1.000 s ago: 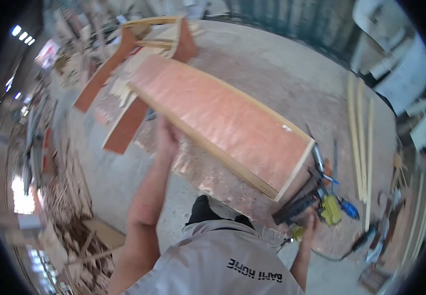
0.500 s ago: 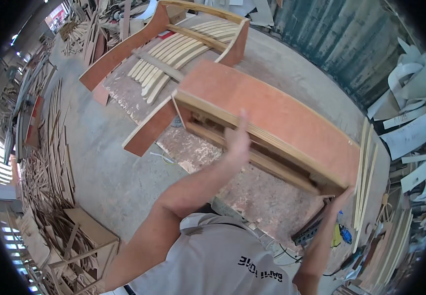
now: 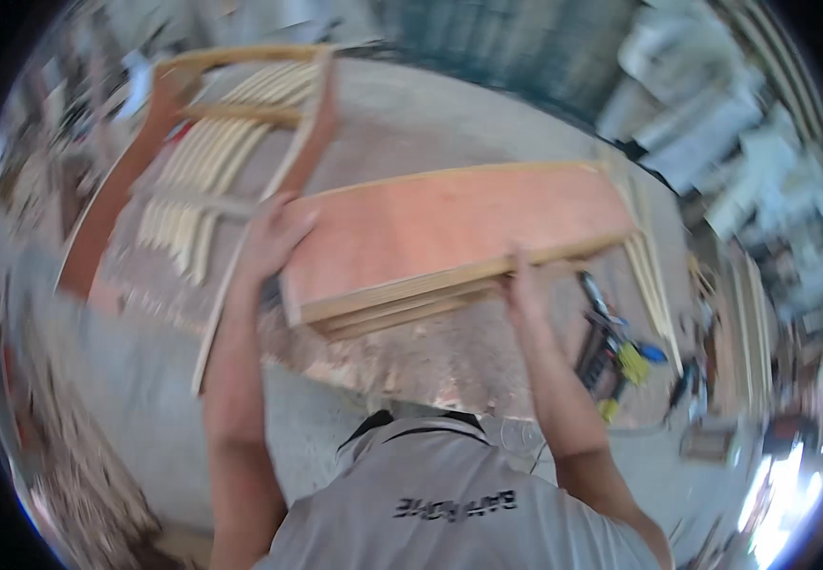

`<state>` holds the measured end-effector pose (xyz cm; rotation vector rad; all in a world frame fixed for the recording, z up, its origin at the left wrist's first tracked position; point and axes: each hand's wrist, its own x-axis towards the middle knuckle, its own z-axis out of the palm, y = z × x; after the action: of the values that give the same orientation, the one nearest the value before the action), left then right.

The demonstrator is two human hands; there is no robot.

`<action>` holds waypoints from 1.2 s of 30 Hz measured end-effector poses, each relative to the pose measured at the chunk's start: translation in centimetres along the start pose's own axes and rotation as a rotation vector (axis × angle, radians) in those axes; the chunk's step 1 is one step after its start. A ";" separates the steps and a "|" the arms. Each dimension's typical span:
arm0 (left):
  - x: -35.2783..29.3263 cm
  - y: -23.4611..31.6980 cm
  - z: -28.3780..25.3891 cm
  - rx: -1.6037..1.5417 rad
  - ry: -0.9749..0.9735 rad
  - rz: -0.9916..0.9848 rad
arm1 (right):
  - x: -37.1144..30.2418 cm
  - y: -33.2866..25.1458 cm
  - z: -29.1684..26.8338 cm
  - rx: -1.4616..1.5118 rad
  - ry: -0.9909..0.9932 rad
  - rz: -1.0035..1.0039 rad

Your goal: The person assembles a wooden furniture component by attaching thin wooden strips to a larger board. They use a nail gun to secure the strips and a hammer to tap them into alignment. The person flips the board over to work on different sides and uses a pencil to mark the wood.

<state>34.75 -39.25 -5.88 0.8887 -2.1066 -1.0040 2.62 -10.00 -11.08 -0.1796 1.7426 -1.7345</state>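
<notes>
A long box-like wooden frame (image 3: 449,228) with a reddish plywood face and pale edge strips lies across the work surface in front of me. My left hand (image 3: 276,236) holds its left end, fingers at the corner. My right hand (image 3: 525,285) grips the near edge right of the middle, thumb up on the edge and the other fingers mostly hidden underneath. Just beyond my left hand stands a curved-sided wooden frame (image 3: 321,114) with reddish panels. Several pale curved slats (image 3: 198,180) lie inside it. Motion blurs the picture.
A dark nail-gun-like tool (image 3: 596,347) with yellow and blue parts lies right of my right forearm. Long pale strips (image 3: 653,275) lie past the frame's right end. White scrap pieces (image 3: 696,104) are heaped at the far right, and wood offcuts (image 3: 69,465) at the left.
The box-like frame has turned, its slatted side now mostly hidden. My left hand has gone from above its near side to its left end; my right hand has shifted from the right corner to the near edge.
</notes>
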 end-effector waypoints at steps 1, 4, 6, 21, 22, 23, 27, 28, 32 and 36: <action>-0.4 -1.0 0.4 -0.226 0.043 -0.056 | -1.0 -1.0 1.4 -0.016 0.103 -0.021; -2.3 1.0 -0.2 0.063 0.025 -0.053 | -1.4 -2.4 1.8 0.036 0.112 -0.053; -5.6 0.3 1.0 0.004 0.090 0.000 | -0.6 -5.0 0.3 -0.052 -0.009 -0.034; -21.7 16.3 21.5 -0.151 -0.301 0.342 | -5.6 12.1 -32.4 -1.294 0.605 0.106; -21.6 17.6 22.2 -0.131 -0.340 0.368 | -4.8 14.6 -35.0 -1.364 0.573 -0.029; -21.7 18.5 22.5 -0.097 -0.371 0.378 | -3.9 14.3 -34.8 -1.434 0.593 -0.004; -21.1 20.4 23.0 -0.045 -0.421 0.349 | -2.7 13.8 -35.4 -1.525 0.564 0.097; -20.8 20.6 22.3 -0.038 -0.467 0.307 | -2.4 13.3 -35.0 -1.496 0.528 0.157; -20.5 20.7 22.2 -0.426 -0.449 0.080 | -3.5 10.7 -32.0 -1.589 0.522 0.219; -21.1 19.4 23.8 -0.821 -0.457 -0.545 | -3.2 12.6 -31.2 -1.385 0.716 0.199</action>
<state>22.82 -4.00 -7.27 0.8426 -1.5036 -2.3078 -7.13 19.29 -24.83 0.0565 3.0654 -0.1412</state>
